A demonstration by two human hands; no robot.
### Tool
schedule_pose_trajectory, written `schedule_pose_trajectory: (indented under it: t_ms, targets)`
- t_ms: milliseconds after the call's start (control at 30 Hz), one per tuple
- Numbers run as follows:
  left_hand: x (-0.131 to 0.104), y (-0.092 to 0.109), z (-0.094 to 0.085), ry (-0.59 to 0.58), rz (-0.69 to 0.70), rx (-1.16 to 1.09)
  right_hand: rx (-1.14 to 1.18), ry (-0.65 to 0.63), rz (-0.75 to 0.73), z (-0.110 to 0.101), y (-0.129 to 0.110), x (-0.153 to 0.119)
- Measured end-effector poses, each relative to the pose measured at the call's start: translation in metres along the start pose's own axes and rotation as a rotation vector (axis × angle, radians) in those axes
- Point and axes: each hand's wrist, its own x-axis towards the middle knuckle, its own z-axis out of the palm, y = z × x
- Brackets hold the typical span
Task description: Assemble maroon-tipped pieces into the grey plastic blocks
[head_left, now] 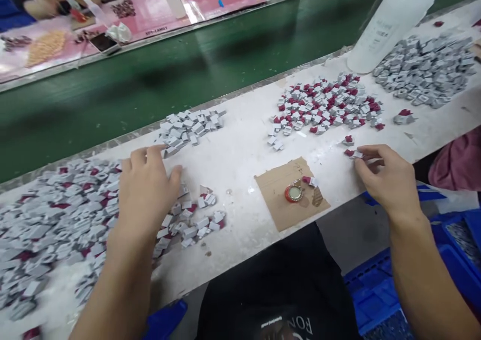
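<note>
My left hand (148,182) is over the table at the left, fingers apart, near a pile of plain grey parts (191,127). Below and left of it spreads a larger heap of grey and dark red parts (56,219). At the right, my right hand (387,174) pinches a small grey and red part (353,154) at the table surface; another such part (348,140) lies just behind it. Between my hands a cardboard piece (278,194) bears a red-rimmed bottle cap (294,193) and one grey and red part (309,180).
Another mixed pile (326,104) lies behind my right hand. A white bottle (391,29) leans by a grey pile (428,69) at the back right. Across the green belt (180,64), a person's hands work at a pink surface. Blue crates (379,290) stand below the table.
</note>
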Motion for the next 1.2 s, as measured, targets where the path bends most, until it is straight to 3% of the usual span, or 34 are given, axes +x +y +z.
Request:
schedule_pose_trajectory:
  t_ms: [200, 433, 533, 667, 767, 933, 1100, 1200]
  targets:
    - [0.014, 0.001, -0.003, -0.025, -0.085, -0.114, -0.005, -0.064, 0.033, -0.004, -0.019, -0.016]
    - [0.016, 0.000, 0.000, -0.007, -0.090, -0.181, -0.011, -0.240, -0.257, -0.002, -0.026, -0.026]
    - [0.013, 0.003, -0.004, -0.017, -0.095, -0.238, 0.039, -0.211, -0.162, -0.001, -0.029, -0.030]
    - [-0.001, 0.013, -0.009, -0.002, -0.080, -0.258, 0.285, -0.191, 0.004, 0.004, -0.037, -0.038]
    - [-0.017, 0.021, -0.008, 0.051, -0.001, -0.312, 0.371, -0.207, -0.039, 0.008, -0.040, -0.042]
    - [-0.051, 0.040, 0.000, 0.097, 0.268, -0.593, 0.253, -0.202, -0.068, 0.004, -0.043, -0.045]
    - [-0.077, 0.063, 0.016, -0.125, 0.497, -0.776, 0.255, -0.224, -0.052, -0.001, -0.045, -0.042]
    - [-0.088, 0.073, 0.033, -0.189, 0.496, -0.813, 0.238, -0.271, -0.089, -0.002, -0.044, -0.039]
